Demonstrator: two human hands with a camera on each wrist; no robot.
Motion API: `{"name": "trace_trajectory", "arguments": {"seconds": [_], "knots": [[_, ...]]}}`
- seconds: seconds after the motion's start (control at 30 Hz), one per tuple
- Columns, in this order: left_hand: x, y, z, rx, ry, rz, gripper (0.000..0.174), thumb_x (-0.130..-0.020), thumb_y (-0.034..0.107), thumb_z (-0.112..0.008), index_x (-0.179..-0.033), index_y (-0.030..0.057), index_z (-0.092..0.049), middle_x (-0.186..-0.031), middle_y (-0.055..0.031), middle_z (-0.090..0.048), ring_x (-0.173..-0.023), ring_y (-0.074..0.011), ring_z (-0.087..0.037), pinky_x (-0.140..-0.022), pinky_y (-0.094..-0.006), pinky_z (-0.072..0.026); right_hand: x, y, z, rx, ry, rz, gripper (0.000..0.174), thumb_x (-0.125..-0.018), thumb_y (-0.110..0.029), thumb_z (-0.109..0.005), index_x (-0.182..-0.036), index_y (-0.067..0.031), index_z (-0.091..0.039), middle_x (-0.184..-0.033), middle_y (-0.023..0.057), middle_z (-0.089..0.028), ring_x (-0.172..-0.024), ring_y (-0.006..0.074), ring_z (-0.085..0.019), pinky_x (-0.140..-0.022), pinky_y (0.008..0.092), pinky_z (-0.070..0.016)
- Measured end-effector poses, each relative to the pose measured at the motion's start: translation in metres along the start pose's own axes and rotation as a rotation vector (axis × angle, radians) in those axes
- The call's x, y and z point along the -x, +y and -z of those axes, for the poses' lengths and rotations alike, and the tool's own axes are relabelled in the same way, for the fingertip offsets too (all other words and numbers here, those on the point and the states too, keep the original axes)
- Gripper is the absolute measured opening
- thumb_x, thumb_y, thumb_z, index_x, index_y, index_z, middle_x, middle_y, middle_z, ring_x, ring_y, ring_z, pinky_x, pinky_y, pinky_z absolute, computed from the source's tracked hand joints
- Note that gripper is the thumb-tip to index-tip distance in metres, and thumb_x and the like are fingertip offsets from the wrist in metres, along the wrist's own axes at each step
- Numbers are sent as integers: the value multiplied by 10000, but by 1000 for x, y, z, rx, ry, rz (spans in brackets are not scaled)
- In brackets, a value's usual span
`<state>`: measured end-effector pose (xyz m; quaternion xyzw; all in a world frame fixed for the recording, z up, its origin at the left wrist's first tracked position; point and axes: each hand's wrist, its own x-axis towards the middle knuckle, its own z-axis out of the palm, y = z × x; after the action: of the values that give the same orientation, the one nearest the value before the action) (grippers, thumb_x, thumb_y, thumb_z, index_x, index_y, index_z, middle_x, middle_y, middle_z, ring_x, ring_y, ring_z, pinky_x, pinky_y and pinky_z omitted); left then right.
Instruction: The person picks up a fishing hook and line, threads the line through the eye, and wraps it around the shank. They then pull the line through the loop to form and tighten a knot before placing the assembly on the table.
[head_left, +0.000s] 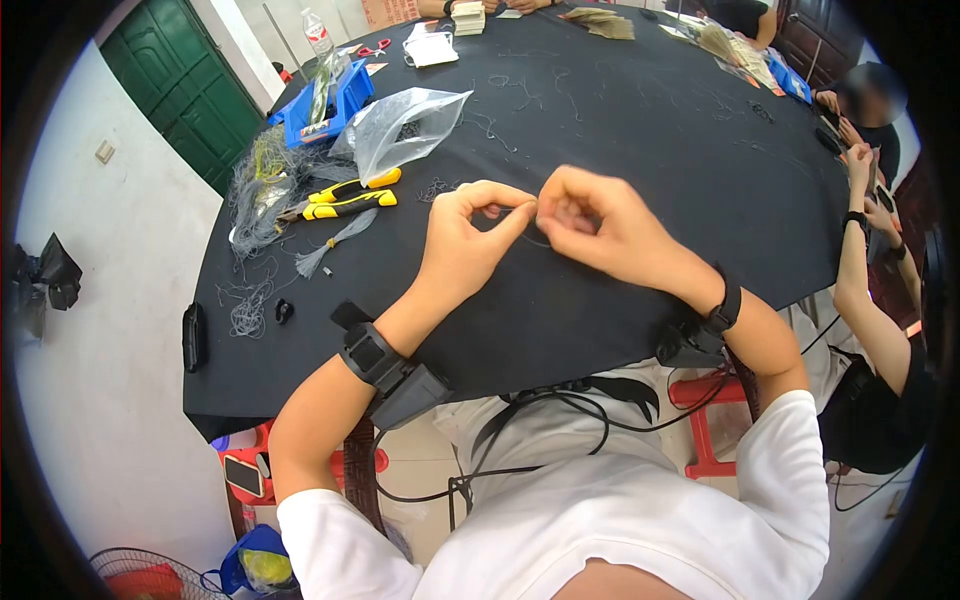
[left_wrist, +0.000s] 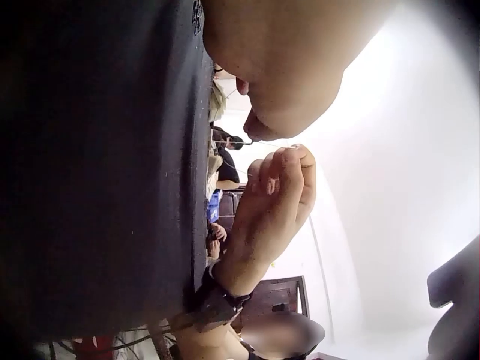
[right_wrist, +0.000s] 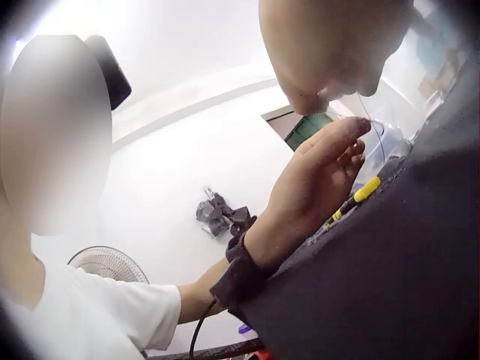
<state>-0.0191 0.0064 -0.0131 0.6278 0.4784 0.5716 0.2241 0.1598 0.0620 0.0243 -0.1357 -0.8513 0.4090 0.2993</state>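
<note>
Both hands meet above the black cloth near the middle of the head view. The left hand (head_left: 468, 238) pinches a thin thread between thumb and index finger. Close against it, the right hand (head_left: 612, 222) also pinches the thread with curled fingers. A short dark loop of thread (head_left: 536, 238) hangs below the fingertips. In the right wrist view a fine strand (right_wrist: 381, 139) runs down beside the left hand (right_wrist: 311, 176). The left wrist view shows the right hand (left_wrist: 274, 199) with its fingers bent; what lies between the tips is too small to tell.
On the black table (head_left: 600, 330), yellow-handled pliers (head_left: 350, 204), a grey thread bundle (head_left: 262, 190), a clear plastic bag (head_left: 405, 130) and a blue tray (head_left: 345, 98) lie at the left. Loose threads (head_left: 520, 92) are scattered farther back. Other people sit around the far and right edges.
</note>
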Motion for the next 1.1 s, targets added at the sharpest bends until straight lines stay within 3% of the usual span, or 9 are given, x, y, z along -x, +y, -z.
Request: {"name": "trace_trajectory", "arguments": {"seconds": [0.1,0.2,0.47,0.6,0.77,0.9,0.97,1.0,1.1], "knots": [[2,10,-5,-68,-52,-97,52,-758,64,-674,-803,43,-689,-815,-25,-678,-752,-120,-563,-684,-255,-426,-5,-1,12,59,103,13,57,-836,-70,-579,-858,-35,-540,-686,-64,-428,-601,9,-350,-534,178,-307],[1,19,-1,-118,-146,-196,79,-799,22,-651,-869,-7,-671,-873,-55,-661,-804,-86,-573,-743,-233,-436,-11,22,19,-32,95,-11,81,-865,-98,-579,-895,-28,-550,-696,-63,-469,-613,-4,-386,-531,175,-321],[1,2,-4,219,72,49,83,-779,34,-657,-853,15,-690,-828,-31,-672,-748,-80,-543,-687,-233,-408,-4,39,-7,-544,-104,-399,90,-836,-117,-597,-808,-73,-523,-681,-63,-493,-565,5,-409,-481,182,-306],[-1,-4,-5,152,82,99,73,-774,44,-658,-833,15,-690,-811,-34,-672,-697,-90,-541,-681,-234,-411,2,14,-14,-255,-7,-192,85,-823,-79,-579,-803,-47,-503,-656,-43,-454,-571,25,-395,-496,196,-318],[-1,2,-8,-37,-44,-86,61,-762,53,-670,-817,36,-692,-829,-46,-675,-747,-107,-552,-689,-242,-416,-3,-2,3,113,188,94,103,-802,-60,-588,-863,-23,-514,-665,-5,-456,-569,60,-381,-513,221,-343],[1,13,-6,-36,-104,-183,106,-791,2,-661,-894,-19,-665,-893,-64,-647,-833,-85,-571,-758,-226,-436,-9,21,13,-58,133,-82,101,-862,-123,-569,-877,-30,-531,-697,-34,-482,-592,36,-402,-529,196,-339],[1,9,-4,47,-72,-128,110,-800,10,-655,-905,-24,-661,-896,-64,-647,-826,-84,-574,-752,-223,-439,-9,36,10,-283,19,-167,97,-889,-138,-557,-887,-45,-530,-715,-69,-482,-591,10,-380,-526,175,-313],[1,7,-4,89,-53,-100,112,-805,13,-653,-910,-27,-659,-898,-64,-648,-822,-83,-576,-749,-221,-440,-8,33,7,-389,-22,-284,116,-863,-156,-595,-874,-46,-558,-692,-46,-501,-583,31,-430,-524,189,-343],[1,5,-6,243,91,52,90,-780,34,-662,-864,17,-689,-826,-22,-668,-741,-68,-540,-688,-220,-412,-5,35,-7,-622,-113,-432,103,-857,-143,-595,-846,-58,-537,-686,-46,-502,-570,23,-412,-510,180,-326]]}}
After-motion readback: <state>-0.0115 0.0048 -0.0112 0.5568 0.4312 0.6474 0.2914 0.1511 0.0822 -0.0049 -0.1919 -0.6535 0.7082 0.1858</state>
